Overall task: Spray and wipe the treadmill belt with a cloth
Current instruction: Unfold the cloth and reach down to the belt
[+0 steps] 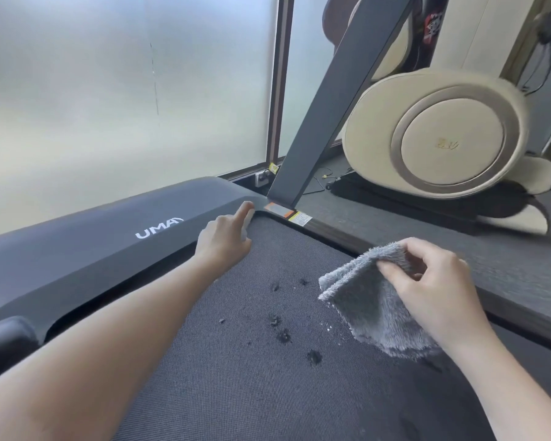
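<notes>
**Dark grey woven treadmill belt [236, 377] lies beneath both hands**

The right hand [439, 288] pinches a folded grey fluffy cloth [372, 303] just above it, likely poised to wipe. Dark lint clumps [282, 334] lie left of those fingers, in the cloth's path. The left hand [226, 237] points a forefinger at the black motor cover [109, 249]. I cannot tell whether it grips anything.

Motor cover [109, 243] ahead of left hand [226, 237], upright [331, 106] just beyond its fingertip. Debris clumps [280, 326] on belt [252, 393] between the hands; cloth [372, 307] in right hand [439, 291].
</notes>
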### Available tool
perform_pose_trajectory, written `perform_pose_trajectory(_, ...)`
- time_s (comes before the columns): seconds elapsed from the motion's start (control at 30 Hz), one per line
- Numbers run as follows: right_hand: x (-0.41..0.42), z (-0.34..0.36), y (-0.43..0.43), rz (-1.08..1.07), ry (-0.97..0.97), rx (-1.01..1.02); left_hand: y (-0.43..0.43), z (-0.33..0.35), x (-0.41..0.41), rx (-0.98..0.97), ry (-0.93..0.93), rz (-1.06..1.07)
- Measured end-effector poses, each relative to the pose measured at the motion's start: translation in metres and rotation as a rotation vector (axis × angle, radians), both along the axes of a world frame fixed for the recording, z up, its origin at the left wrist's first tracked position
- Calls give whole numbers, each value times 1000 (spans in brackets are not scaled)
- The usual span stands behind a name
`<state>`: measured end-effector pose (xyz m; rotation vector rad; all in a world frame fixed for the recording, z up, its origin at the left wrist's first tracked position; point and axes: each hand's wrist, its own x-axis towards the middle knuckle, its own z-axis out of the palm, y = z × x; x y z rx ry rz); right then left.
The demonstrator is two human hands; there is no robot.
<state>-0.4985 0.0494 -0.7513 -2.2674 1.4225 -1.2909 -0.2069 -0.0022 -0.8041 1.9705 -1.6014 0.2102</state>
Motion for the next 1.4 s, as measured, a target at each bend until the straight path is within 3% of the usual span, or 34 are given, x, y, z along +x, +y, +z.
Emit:
perform_pose_trajectory(0.2,4,-3,-15,11,-1,17,-31,10,-1,41,-52,-41)
perform_pose_trajectory(0.4,15,-8,-20,22,-13,32,-14,2,17,-53,89,38)
perform_pose_trajectory(0.6,40,-11,-16,88,-27,48,59,-3,40,-34,66,-47)
perform_pose_trajectory(0.9,66,-16,12,157,-28,37,201,-24,56,-50,45,51)
perform_pose_trajectory(1.1,59,2,19,136,-23,53,226,-17,32,4,-25,-162)
perform_pose_trajectory(1.4,19,31,24,25,-36,24,196,-34,-20,-69,109,-263)
